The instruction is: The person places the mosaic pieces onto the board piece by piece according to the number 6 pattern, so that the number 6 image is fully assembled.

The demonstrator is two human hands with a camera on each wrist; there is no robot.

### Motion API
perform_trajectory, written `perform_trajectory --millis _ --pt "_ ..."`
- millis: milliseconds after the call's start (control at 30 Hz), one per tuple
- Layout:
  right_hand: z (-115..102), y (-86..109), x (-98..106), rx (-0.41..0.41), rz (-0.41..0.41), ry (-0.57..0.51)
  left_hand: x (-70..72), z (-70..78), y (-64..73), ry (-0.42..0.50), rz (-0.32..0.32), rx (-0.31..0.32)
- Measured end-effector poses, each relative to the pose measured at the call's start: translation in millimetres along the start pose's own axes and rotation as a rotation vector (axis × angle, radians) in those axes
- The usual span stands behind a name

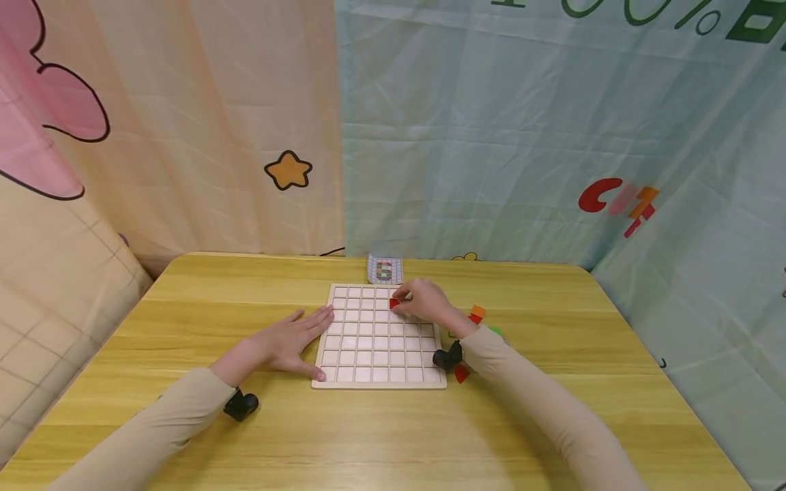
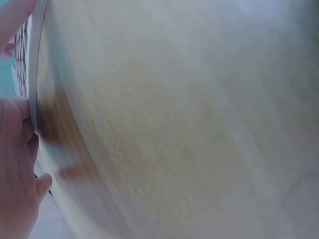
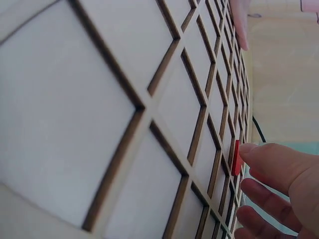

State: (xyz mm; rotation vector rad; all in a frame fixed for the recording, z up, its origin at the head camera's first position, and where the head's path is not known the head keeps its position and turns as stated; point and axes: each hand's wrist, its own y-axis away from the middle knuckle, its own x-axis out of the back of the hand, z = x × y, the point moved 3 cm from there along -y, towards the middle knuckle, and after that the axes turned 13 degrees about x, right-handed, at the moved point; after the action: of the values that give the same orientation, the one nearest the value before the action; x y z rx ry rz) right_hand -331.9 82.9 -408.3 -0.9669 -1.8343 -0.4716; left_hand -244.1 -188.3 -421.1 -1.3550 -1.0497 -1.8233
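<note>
A pale wooden grid board (image 1: 372,356) with many square cells lies on the table. My right hand (image 1: 425,300) reaches over its far part and pinches a small red tile (image 1: 394,303) between thumb and fingertips. In the right wrist view the red tile (image 3: 236,158) stands at the grid, with the thumb against it. My left hand (image 1: 292,341) rests along the board's left edge, fingers spread and thumb near the front left corner. Only part of that left hand (image 2: 17,169) shows in the left wrist view, beside the board's rim.
A small printed card (image 1: 385,269) leans or lies behind the board. Right of the board are loose tiles, partly hidden by the right arm: an orange tile (image 1: 478,311), a green tile (image 1: 496,331) and a red tile (image 1: 462,374). Curtains hang behind the wooden table (image 1: 245,286).
</note>
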Motion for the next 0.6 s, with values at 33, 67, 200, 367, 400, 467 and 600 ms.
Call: perform_trajectory --millis 33,67,200,367,400,467,600 --pt "0 1.2 1 -0.002 0.0 0.0 -0.3 -0.2 -0.1 0.0 0.0 -0.001" --pt "1 2.8 3 -0.008 0.001 -0.006 -0.5 -0.3 -0.2 0.0 -0.001 0.0" --pt "4 10.7 12 -0.008 0.02 -0.003 -0.3 -0.3 -0.6 0.001 0.005 -0.004" --pt "12 22.9 25 0.01 0.064 0.025 0.2 0.0 -1.1 -0.002 0.013 -0.011" --pt "14 25.5 28 0.011 0.073 0.03 0.2 0.0 -1.1 -0.004 0.013 -0.01" --pt "18 31.3 33 0.01 0.092 0.03 0.0 -0.2 -1.0 -0.009 0.011 -0.01" --pt "25 44.2 44 0.003 0.124 0.032 -0.1 -0.3 -0.8 -0.017 0.01 -0.009"
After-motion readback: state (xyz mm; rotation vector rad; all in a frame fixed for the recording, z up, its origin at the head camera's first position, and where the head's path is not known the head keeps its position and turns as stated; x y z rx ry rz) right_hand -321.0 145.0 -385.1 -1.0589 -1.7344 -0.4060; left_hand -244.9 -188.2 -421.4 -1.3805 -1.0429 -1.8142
